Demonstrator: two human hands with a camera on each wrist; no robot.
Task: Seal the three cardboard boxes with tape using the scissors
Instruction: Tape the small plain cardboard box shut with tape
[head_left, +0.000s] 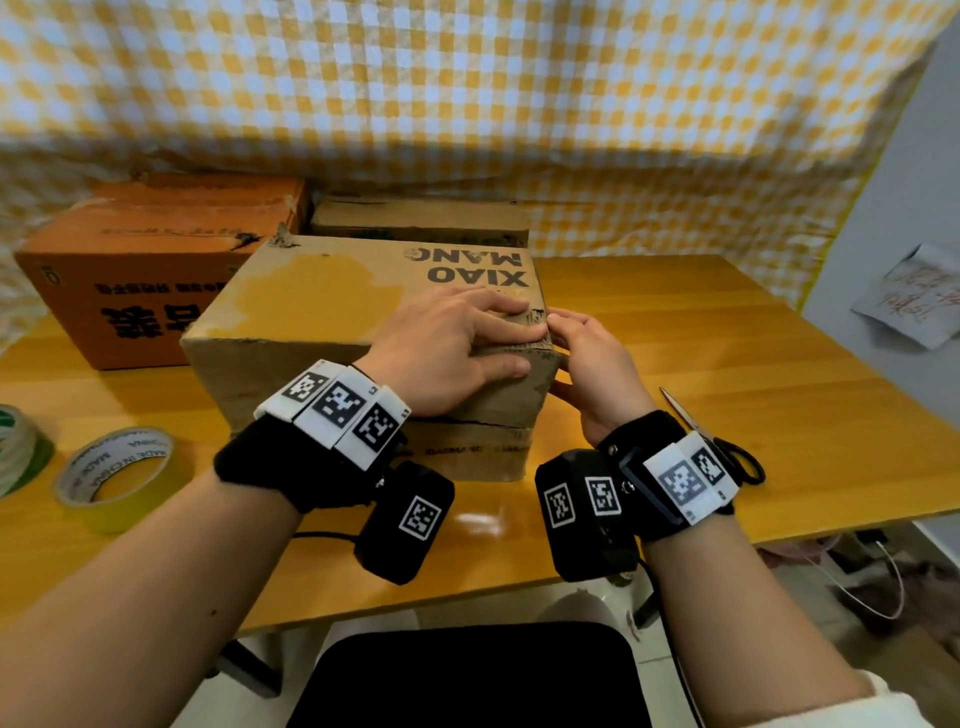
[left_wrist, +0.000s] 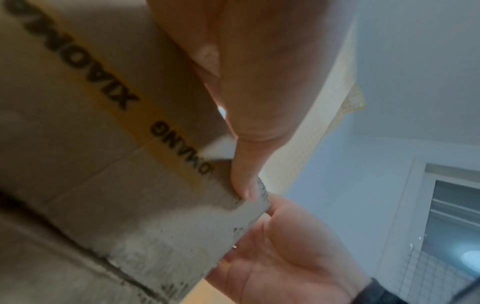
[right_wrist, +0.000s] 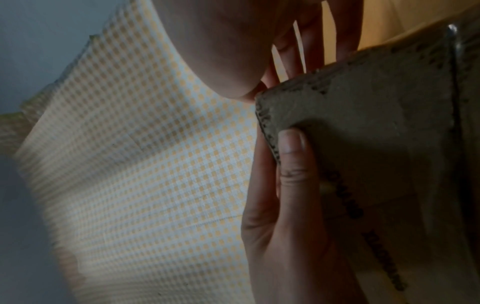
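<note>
Right now both my hands are on the near right corner of the XIAO MANG cardboard box (head_left: 332, 306), which sits on the wooden table (head_left: 727, 332) directly under them. Left hand (head_left: 447, 348) lies on the lid, fingers fairly straight, thumb pressing the side face at the corner. Right hand (head_left: 587, 364) pinches the corner's flap edge, thumb on one face, fingers behind.

Handling call: the corrugated board looks worn and soft at this corner, frayed along the edge, so it'll crush if squeezed hard. Flat faces are probably stiffer; I'd press there to hold the flaps shut. Weight: can't tell, box is closed.

Yellow tape roll (head_left: 122, 475) sits well left of my left wrist, with a green-edged roll (head_left: 21, 447) further left. Scissors (head_left: 727, 447) lie just behind my right wrist, partly hidden by the band.

Orange box (head_left: 150, 265) and a third brown box (head_left: 421, 221) sit beyond my hands.
</note>
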